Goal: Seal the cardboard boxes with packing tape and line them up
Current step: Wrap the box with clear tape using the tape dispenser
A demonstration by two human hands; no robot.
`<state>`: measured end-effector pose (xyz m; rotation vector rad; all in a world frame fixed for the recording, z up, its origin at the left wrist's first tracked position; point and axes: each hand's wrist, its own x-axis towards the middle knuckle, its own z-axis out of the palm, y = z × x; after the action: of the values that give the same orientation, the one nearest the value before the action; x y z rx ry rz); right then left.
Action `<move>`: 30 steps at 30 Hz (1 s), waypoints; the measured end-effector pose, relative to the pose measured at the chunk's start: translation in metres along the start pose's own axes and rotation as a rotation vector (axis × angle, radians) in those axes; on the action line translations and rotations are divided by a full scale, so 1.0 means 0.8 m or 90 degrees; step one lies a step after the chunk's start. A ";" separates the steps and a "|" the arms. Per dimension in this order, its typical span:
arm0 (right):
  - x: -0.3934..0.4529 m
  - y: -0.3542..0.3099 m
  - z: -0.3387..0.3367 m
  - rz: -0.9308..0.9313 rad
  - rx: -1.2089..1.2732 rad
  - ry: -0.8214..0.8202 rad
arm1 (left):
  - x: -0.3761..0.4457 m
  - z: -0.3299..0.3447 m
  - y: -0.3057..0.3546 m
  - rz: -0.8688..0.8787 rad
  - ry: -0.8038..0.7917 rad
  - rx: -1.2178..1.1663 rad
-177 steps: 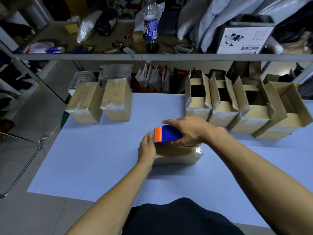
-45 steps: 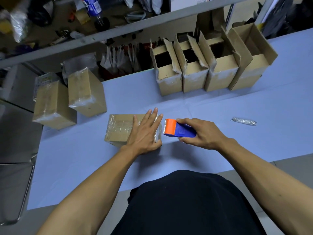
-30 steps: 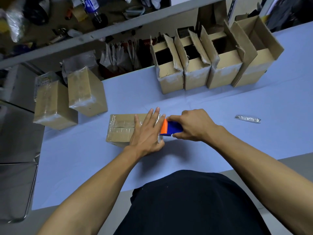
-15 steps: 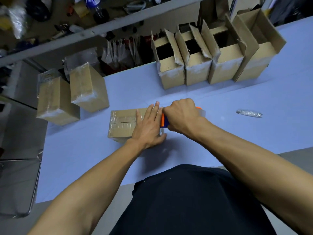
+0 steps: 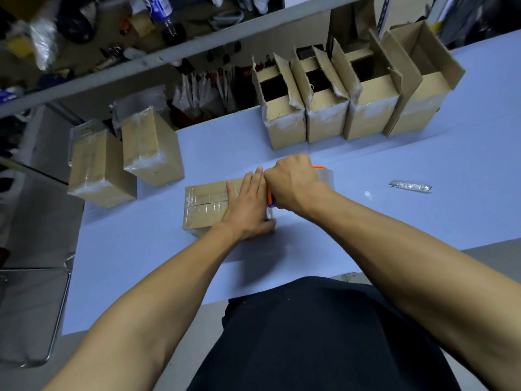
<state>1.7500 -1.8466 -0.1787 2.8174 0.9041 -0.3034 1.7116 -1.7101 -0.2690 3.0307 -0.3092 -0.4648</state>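
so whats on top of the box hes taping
The left hand lies flat on the box, beside clear tape strips. What its palm covers cannot be seen.

Tape dispenser [image 5: 324, 172] mostly hidden under right hand [image 5: 293, 184]

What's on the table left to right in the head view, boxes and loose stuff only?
Two sealed boxes → box being taped → four open boxes; crumpled tape scrap lies nearer, below the rightmost ones.

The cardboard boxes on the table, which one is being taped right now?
The closed box lying flat at the centre: the left hand presses on it, and the right hand holds the tape dispenser at its end.
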 end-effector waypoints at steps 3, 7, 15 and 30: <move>-0.006 0.019 -0.003 0.008 0.005 -0.047 | -0.003 -0.002 0.003 0.002 0.007 0.005; -0.006 0.016 -0.011 -0.002 -0.024 -0.049 | 0.001 -0.001 0.006 -0.004 0.015 0.052; 0.015 -0.011 -0.012 0.016 -0.054 -0.035 | 0.007 0.006 0.002 -0.003 0.022 0.053; 0.006 0.016 0.016 0.046 0.025 0.008 | 0.001 0.000 0.012 -0.076 -0.013 -0.061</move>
<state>1.7598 -1.8569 -0.1906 2.8828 0.8058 -0.2960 1.7102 -1.7196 -0.2682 2.9637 -0.1044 -0.5032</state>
